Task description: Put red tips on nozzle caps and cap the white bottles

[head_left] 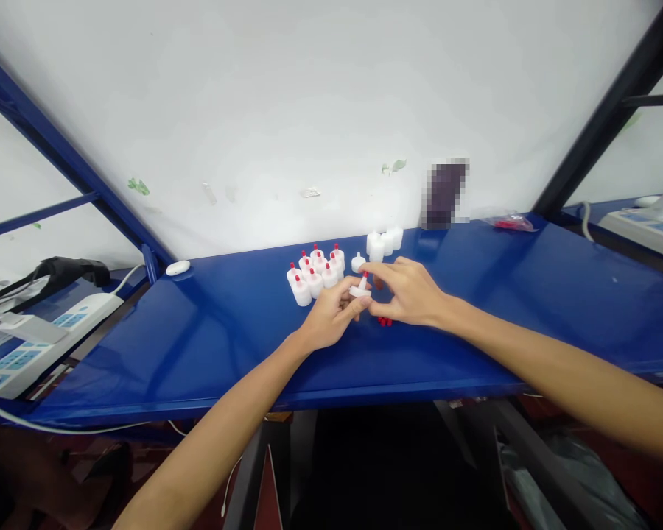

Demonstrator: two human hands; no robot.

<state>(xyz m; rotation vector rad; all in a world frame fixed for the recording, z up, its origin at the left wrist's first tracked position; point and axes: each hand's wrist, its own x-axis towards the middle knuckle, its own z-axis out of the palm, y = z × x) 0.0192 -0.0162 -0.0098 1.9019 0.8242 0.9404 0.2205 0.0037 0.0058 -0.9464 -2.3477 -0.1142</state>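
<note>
In front of me, my left hand (330,313) is closed on a white nozzle cap (360,291) with a red tip (364,277). My right hand (412,291) curves over it from the right, index finger at the red tip and thumb by the white base. Just left and beyond stands a tight group of white bottles (314,283) with red-tipped nozzles. Several white bottles (376,249) without red tips sit behind the right hand, beside another white nozzle cap (358,260). Small red tip caps (385,322) lie on the table under the right hand, partly hidden.
The blue table (221,331) runs up to a white wall. A white oval device (177,268) lies at its left rear. At the right rear is a clear bag (511,222) with red pieces, and a pixelated dark object (445,195) leans on the wall. Power strips (60,338) flank the table.
</note>
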